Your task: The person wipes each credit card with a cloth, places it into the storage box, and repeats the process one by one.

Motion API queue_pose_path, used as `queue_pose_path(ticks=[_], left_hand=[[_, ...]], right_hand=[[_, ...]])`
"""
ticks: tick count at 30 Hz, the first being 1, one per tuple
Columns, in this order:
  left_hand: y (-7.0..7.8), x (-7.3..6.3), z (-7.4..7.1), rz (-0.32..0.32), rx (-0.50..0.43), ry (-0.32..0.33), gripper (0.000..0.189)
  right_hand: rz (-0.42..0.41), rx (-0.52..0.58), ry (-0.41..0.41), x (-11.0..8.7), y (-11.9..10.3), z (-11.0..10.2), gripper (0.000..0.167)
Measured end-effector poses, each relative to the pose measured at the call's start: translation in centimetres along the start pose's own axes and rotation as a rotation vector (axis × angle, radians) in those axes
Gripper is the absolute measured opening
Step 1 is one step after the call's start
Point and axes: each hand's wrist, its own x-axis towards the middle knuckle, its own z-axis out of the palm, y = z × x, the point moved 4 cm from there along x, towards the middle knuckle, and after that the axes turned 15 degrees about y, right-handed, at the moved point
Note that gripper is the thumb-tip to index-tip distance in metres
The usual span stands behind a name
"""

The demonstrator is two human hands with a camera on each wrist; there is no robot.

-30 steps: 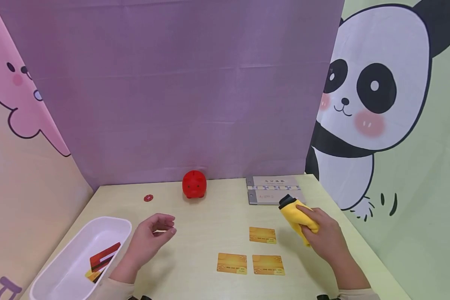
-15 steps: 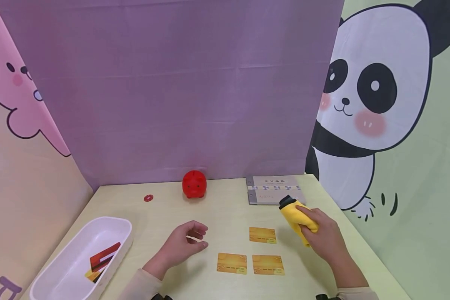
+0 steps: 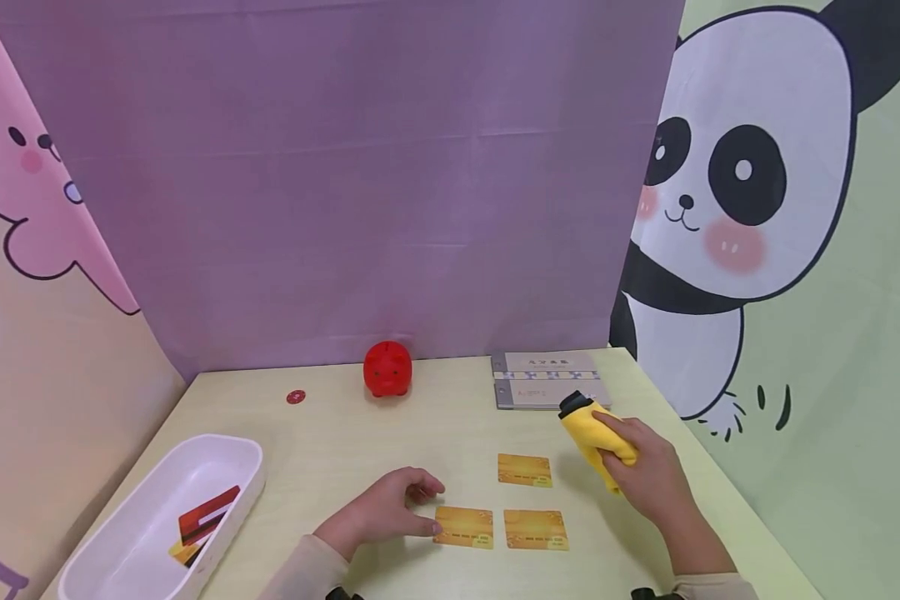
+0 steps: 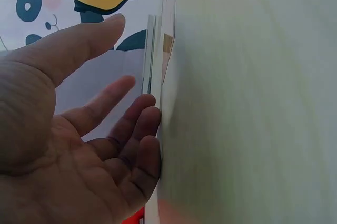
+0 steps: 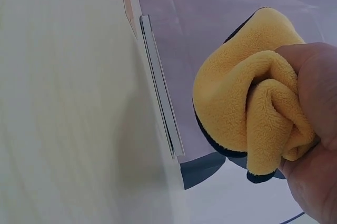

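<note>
My left hand (image 3: 393,506) is at the left edge of the front-left gold bank card (image 3: 467,528), its thumb tip overlapping that edge in the head view. The left wrist view shows this hand's thumb and fingers apart, low beside the table surface. Two more gold cards lie flat nearby: a front-right card (image 3: 537,530) and a rear card (image 3: 525,471). My right hand (image 3: 654,475) grips a bunched yellow cloth (image 3: 594,433) with a black edge, held above the table on the right. Folds of the cloth (image 5: 247,92) bulge out of the fingers in the right wrist view.
A white tray (image 3: 232,442) at the left holds a red card (image 3: 208,515) and other cards. Toward the back stand a red piggy bank (image 3: 387,369) and a grey notebook (image 3: 547,392). A small red disc (image 3: 296,397) lies at the back left.
My left hand has moved right and nearer, from beside the white tray to the front-left gold card. My right hand with the yellow cloth has stayed nearly still.
</note>
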Motion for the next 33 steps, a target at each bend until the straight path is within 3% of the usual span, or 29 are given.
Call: queue_pose_path(ticks=[8,16,24,33], left_hand=[[0.0,0.1,0.5,-0.008,0.035,0.01,0.045],[-0.3,0.3,1.2,0.023,0.113,0.03,0.047],[-0.1,0.3,1.4,0.034,0.147,0.041,0.039],[-0.2,0.3,1.3,0.003,0.176,0.056,0.033]], right_hand=[[-0.001,-0.005,-0.011,-0.1,-0.2,0.3,0.056],[-0.02,0.002,-0.006,-0.3,-0.2,0.3,0.057],[0.0,-0.003,-0.022,-0.5,-0.3,0.3,0.057],[-0.01,0.005,-0.021,-0.5,-0.4,0.4,0.058]])
